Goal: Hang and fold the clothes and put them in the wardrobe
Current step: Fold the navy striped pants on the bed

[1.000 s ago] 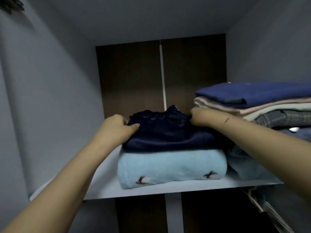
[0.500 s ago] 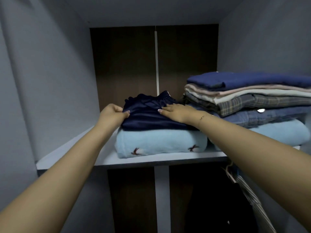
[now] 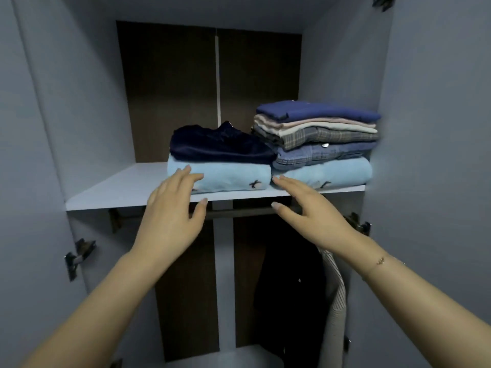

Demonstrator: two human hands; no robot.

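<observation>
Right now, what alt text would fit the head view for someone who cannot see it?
Two bare hands, the left hand and right hand, hover open and empty before a wardrobe shelf. On it, a dark navy garment lies folded on a light blue one, beside a taller stack of folded clothes.

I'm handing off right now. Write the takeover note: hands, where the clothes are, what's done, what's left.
Left hand: open, empty, in front of the shelf edge.
Right hand: open, empty, also clear of the clothes.
Navy folded garment lies on the light blue folded item, left stack. Right stack holds several folded pieces on another light blue one.
Below the shelf, a dark garment and a striped one hang.
Done: navy piece is placed and released.
Left: any clothes outside this view; none visible here to confirm.
</observation>
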